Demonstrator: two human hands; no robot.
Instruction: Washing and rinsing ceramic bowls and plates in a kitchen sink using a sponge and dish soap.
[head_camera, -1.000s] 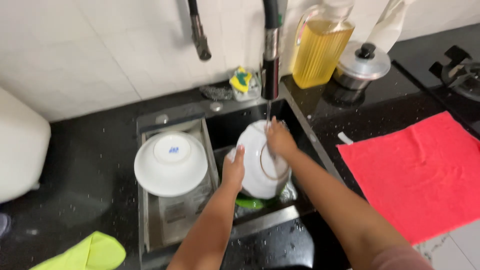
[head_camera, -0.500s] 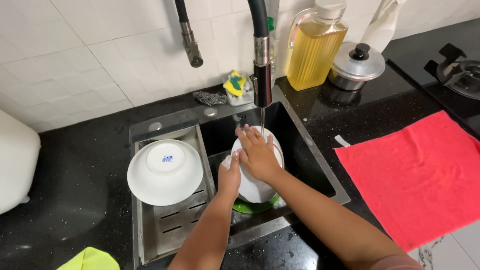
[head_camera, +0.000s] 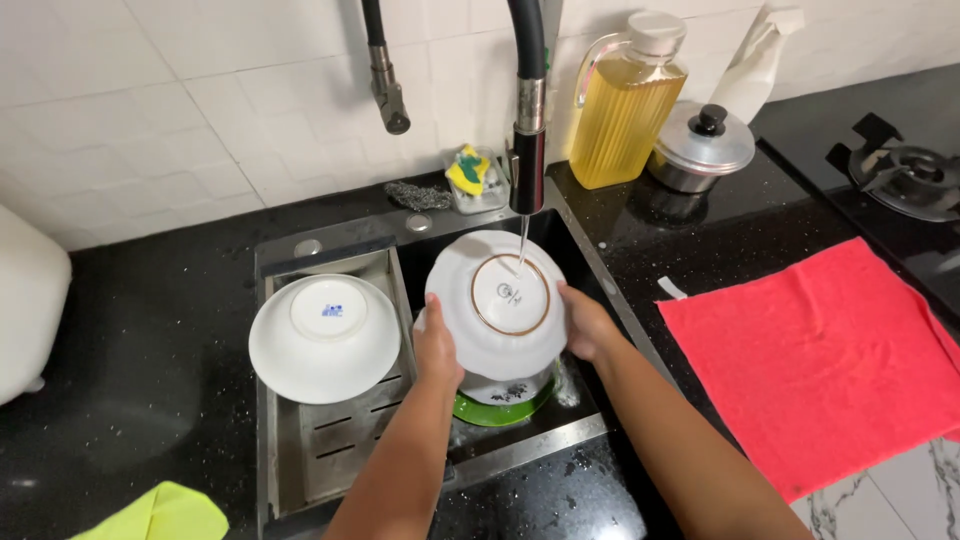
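- Your left hand (head_camera: 437, 347) grips the left edge of the white plate (head_camera: 497, 303), fingers closed on the rim; your right hand (head_camera: 587, 325) is clamped on the right edge in the same way.
- The plate is over the sink (head_camera: 575, 235), turned bottom up, its foot ring facing you; the thin stream of water from the black faucet (head_camera: 527, 150) lands on the upper part of this ring.
- Keep the plate tilted a little, so the water runs off into the basin and not on your arms; I judge the wet rim is slippery, so hold it firmly.
- Under the plate stand a patterned bowl (head_camera: 510, 386) and a green dish (head_camera: 500, 410); do not knock them.
- The white bowl (head_camera: 325, 335) lies upside down on the drain rack (head_camera: 340, 445), just beside your left hand; keep your elbow away from it.
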